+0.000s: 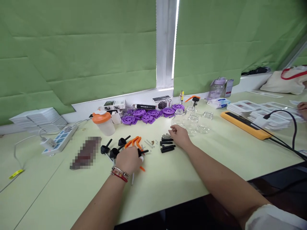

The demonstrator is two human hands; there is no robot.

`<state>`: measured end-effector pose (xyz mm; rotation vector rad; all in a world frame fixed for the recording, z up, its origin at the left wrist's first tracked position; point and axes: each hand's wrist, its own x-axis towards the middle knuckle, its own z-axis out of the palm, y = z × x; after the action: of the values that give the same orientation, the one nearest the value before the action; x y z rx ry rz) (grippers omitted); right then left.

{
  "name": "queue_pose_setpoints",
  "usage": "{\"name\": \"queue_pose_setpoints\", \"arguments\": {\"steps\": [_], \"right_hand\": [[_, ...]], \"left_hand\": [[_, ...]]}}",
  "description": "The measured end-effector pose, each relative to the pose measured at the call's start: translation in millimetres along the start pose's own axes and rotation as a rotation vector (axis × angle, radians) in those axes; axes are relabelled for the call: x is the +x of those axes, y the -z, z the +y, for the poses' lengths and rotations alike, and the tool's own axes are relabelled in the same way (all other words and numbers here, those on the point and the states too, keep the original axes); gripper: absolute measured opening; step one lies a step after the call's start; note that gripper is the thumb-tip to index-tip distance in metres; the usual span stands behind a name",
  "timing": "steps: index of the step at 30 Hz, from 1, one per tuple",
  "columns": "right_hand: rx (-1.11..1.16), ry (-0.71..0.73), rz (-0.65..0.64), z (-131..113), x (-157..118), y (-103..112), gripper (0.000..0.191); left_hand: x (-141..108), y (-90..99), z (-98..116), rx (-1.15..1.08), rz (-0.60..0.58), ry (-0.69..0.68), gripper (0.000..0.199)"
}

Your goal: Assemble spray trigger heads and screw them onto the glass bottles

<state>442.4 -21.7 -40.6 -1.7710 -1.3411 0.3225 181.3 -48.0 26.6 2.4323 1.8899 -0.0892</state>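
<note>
My left hand [129, 159] is closed around a black knob piece [142, 152] whose stem points right; the palm hides most of it. A metal rod shows below the hand. Beside it lie several similar black pieces [105, 149] with metal rods, and orange curved parts [134, 141]. My right hand [180, 136] rests on the table with its fingers bent together. Its fingertips are by some metal springs [166, 136], and anything between them is hidden. Several black slotted parts [168, 149] lie just below the springs. Small screws and pins [150, 143] are scattered between my hands.
Purple plastic frames [147, 115] are heaped at the back, with clear round parts [193, 118] to their right. An orange-lidded cup [104, 124] and a power strip [61, 140] stand left. A yellow-orange bar [244, 125] lies right, near another person's hand [302, 107].
</note>
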Motion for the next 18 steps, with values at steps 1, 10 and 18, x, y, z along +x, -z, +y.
{"name": "queue_pose_setpoints", "arguments": {"steps": [1, 10, 18], "right_hand": [[0.034, 0.01, 0.004, -4.4, -3.0, 1.1, 0.028], [0.306, 0.162, -0.564, -66.2, -51.8, -5.3, 0.018], [0.762, -0.078, -0.967, -91.0, -57.4, -5.7, 0.086]], "left_hand": [[0.3, -2.3, -0.4, -0.002, 0.003, -0.018, 0.014], [-6.9, -2.9, -17.1, -0.287, 0.143, -0.247, 0.008], [-4.9, -12.8, -22.9, -0.971, 0.093, -0.291, 0.011]]}}
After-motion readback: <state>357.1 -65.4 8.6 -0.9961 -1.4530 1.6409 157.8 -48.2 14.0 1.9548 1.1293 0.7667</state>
